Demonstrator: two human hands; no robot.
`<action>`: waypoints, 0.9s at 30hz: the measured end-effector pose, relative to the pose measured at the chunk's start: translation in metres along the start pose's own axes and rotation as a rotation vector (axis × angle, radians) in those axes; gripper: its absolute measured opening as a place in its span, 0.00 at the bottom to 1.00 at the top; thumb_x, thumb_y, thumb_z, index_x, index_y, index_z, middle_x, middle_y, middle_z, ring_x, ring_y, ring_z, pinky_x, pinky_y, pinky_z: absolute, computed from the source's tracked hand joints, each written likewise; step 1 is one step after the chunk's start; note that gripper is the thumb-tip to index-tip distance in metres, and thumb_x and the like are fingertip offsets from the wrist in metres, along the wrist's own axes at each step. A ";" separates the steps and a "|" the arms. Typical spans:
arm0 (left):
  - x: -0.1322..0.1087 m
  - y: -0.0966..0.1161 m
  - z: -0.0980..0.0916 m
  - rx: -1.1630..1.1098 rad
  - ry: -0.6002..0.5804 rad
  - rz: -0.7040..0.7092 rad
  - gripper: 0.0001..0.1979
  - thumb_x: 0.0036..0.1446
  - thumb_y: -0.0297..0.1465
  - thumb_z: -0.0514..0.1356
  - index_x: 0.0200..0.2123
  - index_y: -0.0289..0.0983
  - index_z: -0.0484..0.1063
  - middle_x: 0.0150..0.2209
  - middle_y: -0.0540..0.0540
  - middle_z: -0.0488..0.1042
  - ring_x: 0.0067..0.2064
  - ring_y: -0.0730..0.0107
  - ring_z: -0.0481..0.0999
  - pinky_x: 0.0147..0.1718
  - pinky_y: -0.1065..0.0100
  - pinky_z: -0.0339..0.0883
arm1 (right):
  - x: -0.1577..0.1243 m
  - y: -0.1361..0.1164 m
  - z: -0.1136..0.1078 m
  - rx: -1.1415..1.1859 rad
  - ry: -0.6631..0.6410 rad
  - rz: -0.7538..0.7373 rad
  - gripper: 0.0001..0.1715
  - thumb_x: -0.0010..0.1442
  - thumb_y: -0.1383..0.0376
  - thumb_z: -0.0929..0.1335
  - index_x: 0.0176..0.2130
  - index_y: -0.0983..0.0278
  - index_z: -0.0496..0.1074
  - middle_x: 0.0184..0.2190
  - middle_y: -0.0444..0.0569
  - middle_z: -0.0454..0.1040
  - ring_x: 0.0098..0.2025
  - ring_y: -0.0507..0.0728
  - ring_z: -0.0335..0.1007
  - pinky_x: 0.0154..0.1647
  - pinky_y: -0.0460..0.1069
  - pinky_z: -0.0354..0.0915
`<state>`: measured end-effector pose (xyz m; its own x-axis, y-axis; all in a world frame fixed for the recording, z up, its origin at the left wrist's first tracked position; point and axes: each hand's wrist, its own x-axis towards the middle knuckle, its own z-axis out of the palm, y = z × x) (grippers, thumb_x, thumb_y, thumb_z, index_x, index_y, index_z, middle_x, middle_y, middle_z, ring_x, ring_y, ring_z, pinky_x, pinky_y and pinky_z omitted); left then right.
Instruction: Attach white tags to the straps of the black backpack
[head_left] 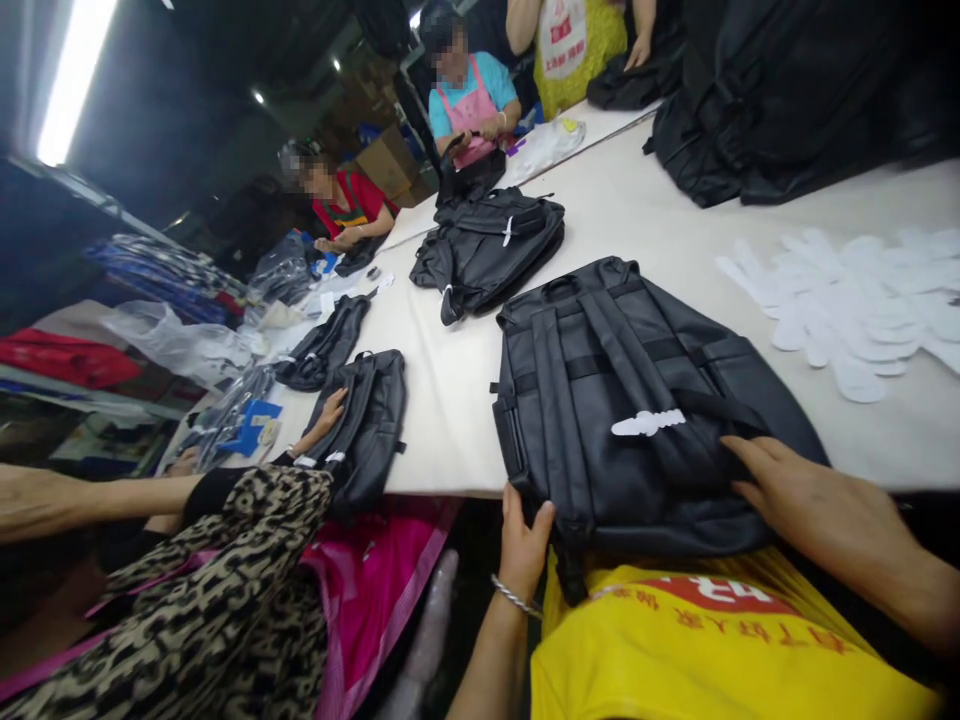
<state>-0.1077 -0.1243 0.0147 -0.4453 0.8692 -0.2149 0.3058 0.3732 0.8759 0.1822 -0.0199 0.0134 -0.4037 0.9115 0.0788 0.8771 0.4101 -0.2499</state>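
A black backpack (611, 400) lies on the table in front of me, its back panel and shoulder straps facing up. A white paper tag (648, 423) rests across one strap. My left hand (523, 540), a twisted bracelet at its wrist, grips the backpack's near left corner between thumb and fingers. At the near right side, my right hand (802, 495) holds the backpack beside a strap; some of its fingertips are hidden by the strap and fabric. My yellow apron (697, 650) with red print is just below the bag.
White paper tags (862, 300) lie piled on the white table (450, 420) at right. Another black backpack (495, 245) lies beyond mine. A large dark bag pile (795, 100) stands back right. To the left, a co-worker's hand (326, 415) rests on a bag; others work farther off.
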 end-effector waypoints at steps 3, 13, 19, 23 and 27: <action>-0.010 0.003 -0.005 0.010 -0.029 0.033 0.23 0.48 0.36 0.54 0.49 0.36 0.58 0.48 0.41 0.62 0.50 0.66 0.62 0.47 0.64 0.57 | 0.000 -0.004 -0.027 0.014 0.028 -0.007 0.21 0.51 0.60 0.56 0.45 0.60 0.61 0.42 0.54 0.65 0.29 0.62 0.66 0.25 0.56 0.61; -0.024 0.014 -0.006 0.139 -0.007 0.124 0.10 0.48 0.32 0.54 0.34 0.35 0.69 0.32 0.46 0.69 0.33 0.72 0.68 0.34 0.70 0.63 | 0.037 -0.128 0.019 1.072 -0.646 0.356 0.19 0.44 0.60 0.66 0.37 0.66 0.61 0.16 0.41 0.64 0.15 0.48 0.59 0.13 0.43 0.52; -0.016 0.043 -0.021 -0.183 -0.230 0.158 0.15 0.52 0.36 0.50 0.38 0.34 0.69 0.39 0.44 0.70 0.41 0.68 0.67 0.42 0.68 0.59 | 0.050 -0.133 -0.017 1.652 -0.877 0.458 0.19 0.43 0.58 0.68 0.20 0.65 0.54 0.13 0.36 0.53 0.13 0.41 0.46 0.12 0.40 0.40; -0.008 0.060 -0.024 -0.348 -0.399 0.147 0.17 0.46 0.36 0.56 0.41 0.35 0.67 0.38 0.45 0.70 0.39 0.69 0.68 0.40 0.69 0.60 | 0.087 -0.124 -0.062 1.755 -0.475 0.393 0.17 0.41 0.63 0.70 0.19 0.66 0.56 0.12 0.36 0.54 0.14 0.43 0.49 0.13 0.40 0.45; 0.010 0.057 -0.019 -0.452 -0.483 0.087 0.13 0.46 0.35 0.56 0.35 0.34 0.65 0.21 0.50 0.69 0.22 0.79 0.66 0.25 0.75 0.60 | 0.128 -0.121 -0.083 1.722 0.039 0.236 0.10 0.42 0.66 0.70 0.23 0.68 0.65 0.15 0.39 0.62 0.17 0.44 0.54 0.17 0.41 0.50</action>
<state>-0.1110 -0.1004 0.0706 0.0240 0.9768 -0.2126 -0.1057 0.2140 0.9711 0.0465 0.0497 0.1341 -0.2895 0.9527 -0.0925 -0.3577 -0.1973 -0.9127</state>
